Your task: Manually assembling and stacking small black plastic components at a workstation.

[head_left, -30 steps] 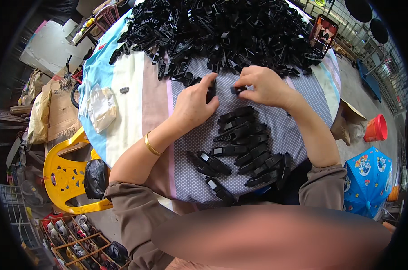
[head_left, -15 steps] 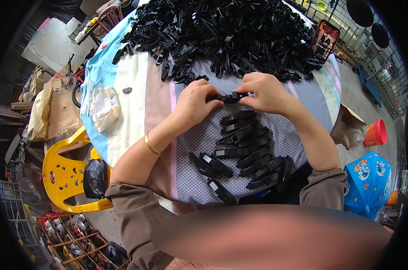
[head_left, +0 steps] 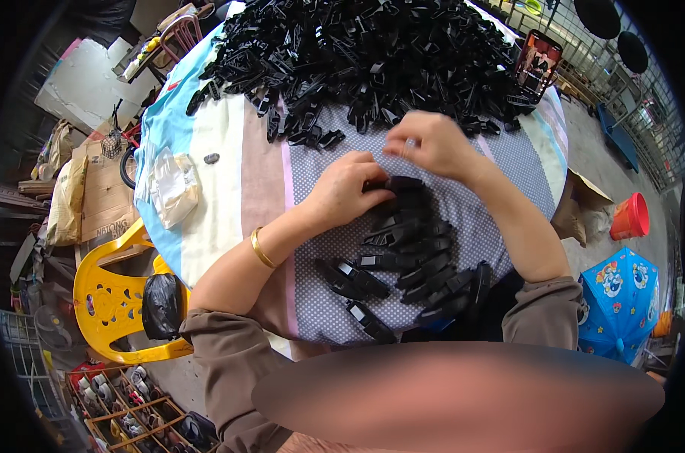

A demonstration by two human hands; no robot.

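My left hand (head_left: 350,185) is closed, thumb and fingers pinching one end of a black plastic piece (head_left: 407,183) just above the tablecloth. Its exact kind is hard to make out. My right hand (head_left: 433,147) is raised apart from it, slightly blurred, its fingers loosely curled with a small gap and nothing visible in them. Nearer to me lies a loose group of longer black plastic pieces (head_left: 425,264), some with pale rectangular patches. Beyond my hands, a large heap of small black plastic parts (head_left: 357,60) covers the far side of the table.
A striped and dotted tablecloth (head_left: 263,189) covers the round table. On it are a clear plastic bag (head_left: 174,185) at left, a small dark object (head_left: 212,158) and a phone (head_left: 539,66). A yellow chair (head_left: 104,302), red bucket (head_left: 631,217) and blue umbrella (head_left: 620,302) stand around it.
Both hands were on the black piece further away. My left hand has brought it nearer and rightward to the row; my right hand has let go and risen slightly.
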